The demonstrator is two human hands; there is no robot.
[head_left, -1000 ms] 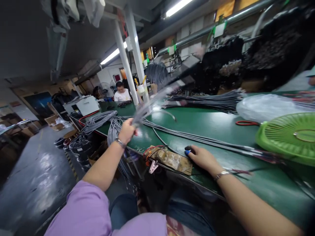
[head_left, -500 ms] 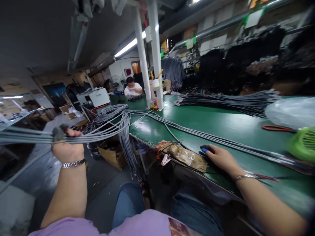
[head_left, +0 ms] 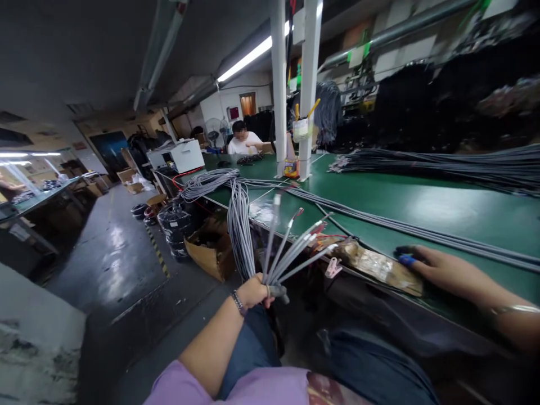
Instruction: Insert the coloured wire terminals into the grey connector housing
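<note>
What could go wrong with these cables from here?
The loose cable ends fanning from the left hand could snag on the pink clip close by. The hanging grey bundle drapes over the table edge, so its weight might drag the coil off.

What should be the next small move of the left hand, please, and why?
Probably the left hand should lift the gray cables slightly toward the green table. It grips them in front of the table's edge, and their tips fan out unevenly. The right hand is beside the brown wrapped block, away from those tips.
</note>
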